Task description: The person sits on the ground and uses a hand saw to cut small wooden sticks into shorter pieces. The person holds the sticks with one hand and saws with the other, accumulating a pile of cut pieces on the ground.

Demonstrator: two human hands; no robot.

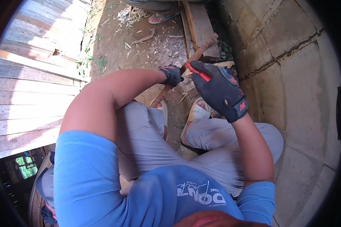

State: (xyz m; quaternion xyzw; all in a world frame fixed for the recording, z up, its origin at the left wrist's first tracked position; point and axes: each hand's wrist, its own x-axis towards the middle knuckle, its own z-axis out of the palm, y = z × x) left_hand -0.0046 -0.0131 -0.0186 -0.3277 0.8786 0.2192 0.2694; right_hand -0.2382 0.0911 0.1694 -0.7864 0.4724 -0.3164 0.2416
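I'd call this a rough outdoor woodworking spot from my end: bare dirt (pixel 115 47), shavings (pixel 130 16) strewn toward its far edge, a beam (pixel 203 27) near the far right corner, sunlit planks (pixel 32 89) down the left, block wall (pixel 297 83) right.

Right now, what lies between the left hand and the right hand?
In the head view: a short stretch of the wooden stick and one end of the red tool.

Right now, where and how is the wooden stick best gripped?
Likely near mid-length, where the left hand wraps it, coming from the left. The wooden stick is long and slim, so a hand can close around it; it slants away to the upper right, and the right hand with the red tool crowds its right side.
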